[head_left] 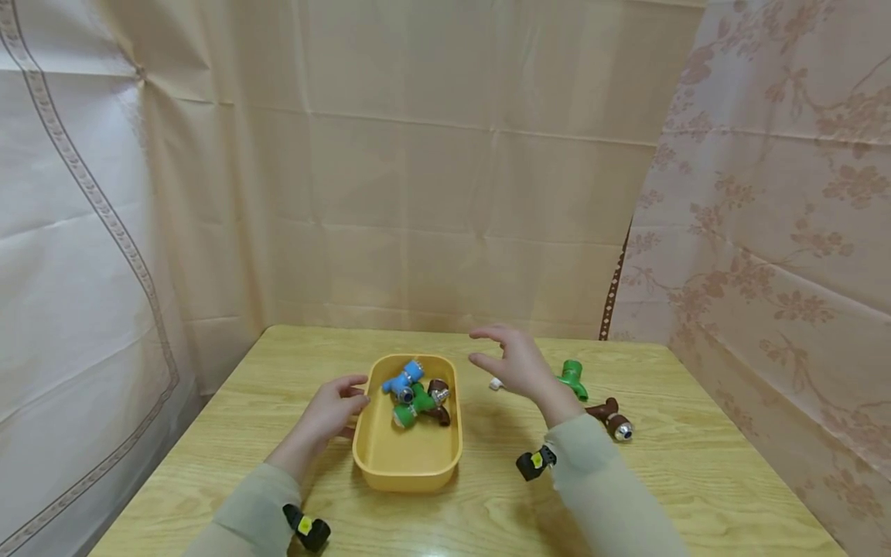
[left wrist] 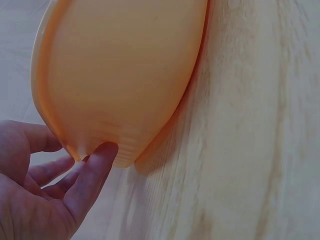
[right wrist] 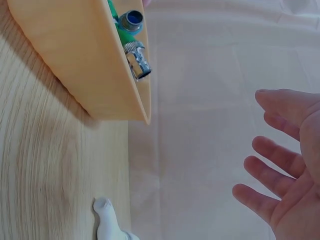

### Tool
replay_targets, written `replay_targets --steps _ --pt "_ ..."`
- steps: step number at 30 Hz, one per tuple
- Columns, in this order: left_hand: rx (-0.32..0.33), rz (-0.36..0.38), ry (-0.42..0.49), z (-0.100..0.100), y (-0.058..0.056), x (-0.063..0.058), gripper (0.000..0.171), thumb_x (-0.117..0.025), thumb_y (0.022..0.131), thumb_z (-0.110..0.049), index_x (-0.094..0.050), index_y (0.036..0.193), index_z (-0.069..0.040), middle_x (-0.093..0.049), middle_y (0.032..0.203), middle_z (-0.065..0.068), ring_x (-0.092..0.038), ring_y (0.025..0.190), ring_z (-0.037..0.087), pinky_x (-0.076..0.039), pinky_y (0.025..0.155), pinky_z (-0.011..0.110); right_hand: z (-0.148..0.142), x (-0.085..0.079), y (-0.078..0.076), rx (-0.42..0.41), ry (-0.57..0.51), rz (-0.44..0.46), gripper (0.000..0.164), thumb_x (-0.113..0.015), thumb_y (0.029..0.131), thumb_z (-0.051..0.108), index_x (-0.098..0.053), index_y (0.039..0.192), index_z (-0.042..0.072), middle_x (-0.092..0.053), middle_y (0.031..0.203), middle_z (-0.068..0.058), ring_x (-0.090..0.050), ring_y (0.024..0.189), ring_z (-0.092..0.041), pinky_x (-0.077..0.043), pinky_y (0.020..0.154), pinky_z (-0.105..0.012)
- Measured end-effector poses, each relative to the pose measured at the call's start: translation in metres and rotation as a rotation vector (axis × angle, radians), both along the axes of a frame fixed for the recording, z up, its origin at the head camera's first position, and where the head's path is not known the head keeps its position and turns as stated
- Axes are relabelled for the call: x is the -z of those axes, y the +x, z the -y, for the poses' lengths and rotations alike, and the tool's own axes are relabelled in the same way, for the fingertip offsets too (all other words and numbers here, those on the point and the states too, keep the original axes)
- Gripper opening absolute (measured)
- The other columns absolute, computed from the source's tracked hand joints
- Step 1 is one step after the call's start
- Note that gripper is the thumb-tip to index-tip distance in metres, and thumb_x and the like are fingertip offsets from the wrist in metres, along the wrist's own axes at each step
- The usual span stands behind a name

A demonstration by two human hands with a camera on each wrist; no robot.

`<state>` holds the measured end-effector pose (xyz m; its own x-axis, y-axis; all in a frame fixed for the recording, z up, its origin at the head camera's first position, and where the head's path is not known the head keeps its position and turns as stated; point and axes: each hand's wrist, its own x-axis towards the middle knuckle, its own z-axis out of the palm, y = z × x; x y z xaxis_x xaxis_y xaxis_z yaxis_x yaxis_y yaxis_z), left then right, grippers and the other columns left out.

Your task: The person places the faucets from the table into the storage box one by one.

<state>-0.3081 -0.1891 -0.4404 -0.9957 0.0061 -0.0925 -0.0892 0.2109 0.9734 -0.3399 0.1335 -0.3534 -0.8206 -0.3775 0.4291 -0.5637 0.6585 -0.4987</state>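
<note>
A yellow plastic tub [head_left: 407,459] stands on the table, holding several T-shaped, tap-like plastic fittings with metal ends. Among them are a blue fitting [head_left: 404,379], a green fitting [head_left: 415,405] and a brown fitting [head_left: 442,416]. My left hand [head_left: 330,414] touches the tub's left side, fingers relaxed against the rim and outer wall; the left wrist view shows one finger on the tub's outer wall [left wrist: 125,75]. To the tub's right, my right hand [head_left: 518,363] is raised above the table. Its fingers [right wrist: 270,155] are spread, with nothing between them.
Right of the tub, beyond the right wrist, lie a green fitting [head_left: 572,377] and a brown fitting [head_left: 614,420]. A white fitting [right wrist: 109,220] lies partly hidden by the right hand in the head view. Curtains [head_left: 445,193] hang around the wooden table [head_left: 668,480].
</note>
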Motion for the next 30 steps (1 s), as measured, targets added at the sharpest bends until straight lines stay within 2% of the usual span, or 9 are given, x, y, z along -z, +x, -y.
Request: replay_targets --steps 12,19,30 --pt "-0.003 0.0 -0.005 0.0 0.0 0.0 0.046 -0.058 0.091 -0.009 -0.049 0.136 -0.012 -0.053 0.115 0.016 -0.058 0.091 0.028 -0.056 0.056 0.043 -0.022 0.0 0.005 0.023 -0.028 -0.072 0.04 -0.069 0.085 0.035 -0.063 0.122 0.023 -0.056 0.127 0.0 -0.05 0.117 -0.022 -0.046 0.091 -0.048" --pt "0.01 0.001 0.002 0.0 0.0 -0.001 0.046 -0.056 0.091 -0.009 -0.048 0.137 -0.012 -0.052 0.117 0.016 -0.058 0.094 0.03 -0.056 0.057 0.043 -0.034 0.0 0.01 0.027 -0.072 -0.072 0.043 -0.071 0.085 0.032 -0.061 0.125 0.021 -0.053 0.13 0.0 -0.048 0.12 -0.025 -0.044 0.093 -0.052" --pt "0.007 0.005 0.0 -0.001 0.002 -0.002 0.046 -0.057 0.091 -0.009 -0.048 0.136 -0.011 -0.051 0.118 0.017 -0.057 0.096 0.031 -0.057 0.058 0.043 -0.054 0.001 0.016 0.071 -0.083 -0.091 0.05 -0.069 0.084 0.041 -0.059 0.128 0.02 -0.05 0.134 0.0 -0.044 0.123 -0.026 -0.044 0.092 -0.051"
